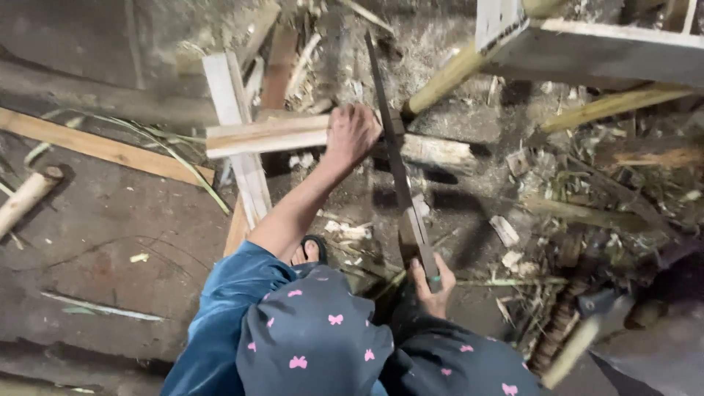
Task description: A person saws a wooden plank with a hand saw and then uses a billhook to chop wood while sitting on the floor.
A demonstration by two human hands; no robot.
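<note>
A dirt floor (pixel 110 242), strewn with wood chips, shavings and green stalks. Your left hand (pixel 352 136) lies knuckles up on one split log (pixel 323 136) that runs across the view; the fingers curl over its far edge and press it down. The log's pale, squared end points left and its rounder, bark-covered end reaches right, past the blade. Your right hand (pixel 433 282) is closed around the near end of one long dark blade (pixel 400 169), thumb on top. The blade runs away from you, crosses over the log just right of the left hand and ends near the top of the view. Whether its edge touches the wood cannot be told. Under the log, one white plank (pixel 238 139) lies lengthwise, and one brown plank (pixel 103 147) slants off to the left. One short round stick (pixel 26 198) sits at the left edge. Two pale poles (pixel 447 77) (pixel 616 106) slant beneath one white frame (pixel 587 48) at upper right. One sandalled foot (pixel 309 251) shows just above your knees, which are covered by dark cloth with pink bows.
</note>
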